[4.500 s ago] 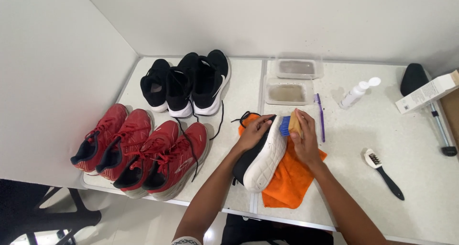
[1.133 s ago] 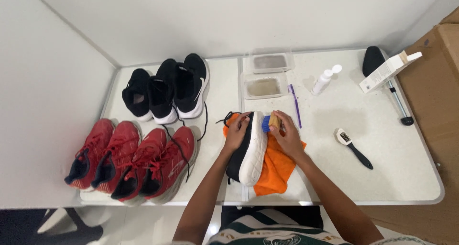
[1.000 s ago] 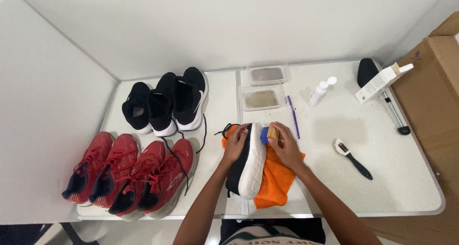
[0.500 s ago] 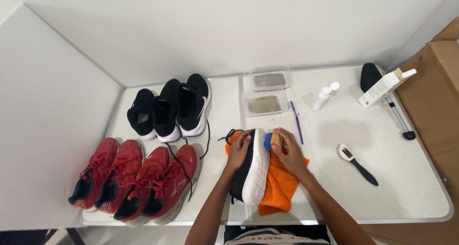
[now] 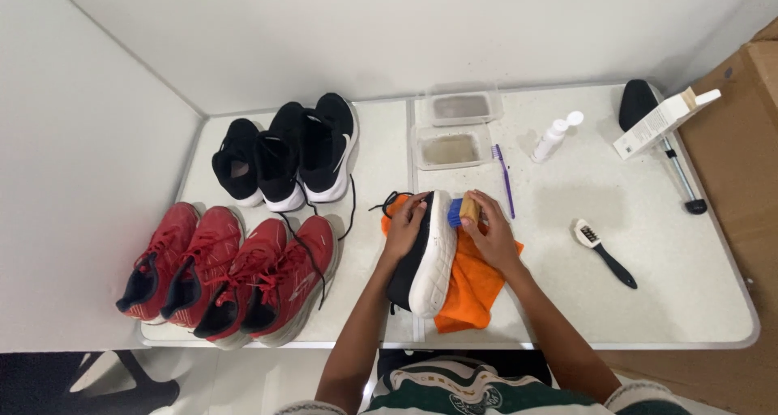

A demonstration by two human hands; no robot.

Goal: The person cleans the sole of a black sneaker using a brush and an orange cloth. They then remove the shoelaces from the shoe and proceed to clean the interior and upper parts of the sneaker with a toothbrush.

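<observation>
Orange cloth [image 5: 474, 281] at table centre carries the black shoe [image 5: 421, 257] on its side: keep your left hand [image 5: 405, 228] clamped on the upper at 9 o'clock while your right hand [image 5: 489, 235], gripping the brush [image 5: 463, 211], scrubs the white sole firmly.

Brush [image 5: 464, 211] in right hand [image 5: 489, 238] slid up the white sole [image 5: 435, 257], toward the toe end
</observation>
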